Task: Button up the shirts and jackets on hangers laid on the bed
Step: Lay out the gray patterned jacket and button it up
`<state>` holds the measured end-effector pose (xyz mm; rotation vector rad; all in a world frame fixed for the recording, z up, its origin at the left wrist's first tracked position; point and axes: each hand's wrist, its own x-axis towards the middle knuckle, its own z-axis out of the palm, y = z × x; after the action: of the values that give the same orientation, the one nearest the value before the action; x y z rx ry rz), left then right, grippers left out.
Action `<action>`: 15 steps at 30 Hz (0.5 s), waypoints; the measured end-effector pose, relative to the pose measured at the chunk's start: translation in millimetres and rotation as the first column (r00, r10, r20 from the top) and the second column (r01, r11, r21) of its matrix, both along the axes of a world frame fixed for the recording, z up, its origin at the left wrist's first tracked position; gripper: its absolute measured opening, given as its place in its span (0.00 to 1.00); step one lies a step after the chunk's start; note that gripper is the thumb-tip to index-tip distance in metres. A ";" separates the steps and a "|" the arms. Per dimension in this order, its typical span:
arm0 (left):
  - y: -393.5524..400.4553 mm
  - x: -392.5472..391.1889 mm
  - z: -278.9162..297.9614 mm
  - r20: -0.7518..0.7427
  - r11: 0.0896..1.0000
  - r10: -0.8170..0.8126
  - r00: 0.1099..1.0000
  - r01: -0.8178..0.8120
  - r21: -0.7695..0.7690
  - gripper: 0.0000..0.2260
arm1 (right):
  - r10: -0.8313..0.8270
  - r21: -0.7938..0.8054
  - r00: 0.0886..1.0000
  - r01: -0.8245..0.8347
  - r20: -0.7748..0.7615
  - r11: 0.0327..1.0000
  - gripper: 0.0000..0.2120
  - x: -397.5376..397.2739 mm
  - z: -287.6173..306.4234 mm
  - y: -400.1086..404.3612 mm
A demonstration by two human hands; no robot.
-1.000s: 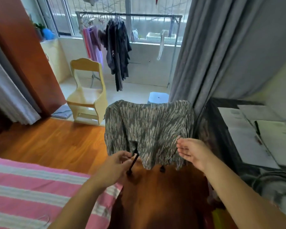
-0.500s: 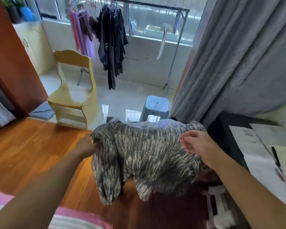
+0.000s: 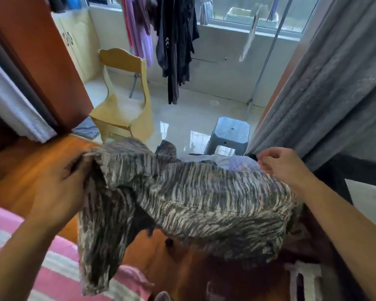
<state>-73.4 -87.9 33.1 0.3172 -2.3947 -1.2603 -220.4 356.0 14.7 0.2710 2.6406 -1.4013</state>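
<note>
The striped grey-and-cream shirt (image 3: 195,205) is held up in the air, stretched nearly flat between the two hands above the wooden floor (image 3: 26,170), just past the edge of the bed (image 3: 41,270) with its pink-and-white striped cover. The left hand (image 3: 59,192) grips the shirt's left end, fingers curled into the bunched cloth, and a sleeve or side panel droops from there down over the bed's corner. The right hand (image 3: 284,166) is at the far right edge; its fingertips are drawn together in a pinch on the hem there, the cloth running under the wrist. A small dark button or toggle (image 3: 169,242) hangs under the middle. Beyond the shirt stand a grey plastic stool (image 3: 230,133) and a yellow wooden chair (image 3: 126,101), with dark clothes (image 3: 176,40) hanging on a rail by the window. A grey curtain (image 3: 326,88) falls on the right.
</note>
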 end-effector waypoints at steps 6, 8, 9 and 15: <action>20.2 108.0 -73.8 0.499 0.974 0.179 0.848 -0.081 -0.213 0.13 | 0.270 0.178 0.962 -0.274 0.044 0.945 0.08 -38.9 -4.5 2.9; 33.6 114.3 -118.4 0.638 0.972 0.203 0.743 -0.072 -0.226 0.15 | 0.432 0.272 0.889 -0.459 0.154 0.846 0.12 -45.4 -14.1 -2.5; 41.4 112.0 -136.9 0.673 0.972 0.212 0.709 -0.083 -0.218 0.14 | 0.498 0.312 0.841 -0.542 0.214 0.781 0.14 -48.9 -21.2 -6.9; 88.5 69.9 -178.9 0.861 0.971 0.117 0.494 0.123 -0.203 0.14 | 0.762 0.341 0.547 -0.831 0.348 0.440 0.24 -53.3 -43.1 -56.5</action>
<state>-3.5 0.6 -145.8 1.1183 -3.3480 -0.8529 -273.8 299.4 -28.5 -0.7540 2.3450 -0.3744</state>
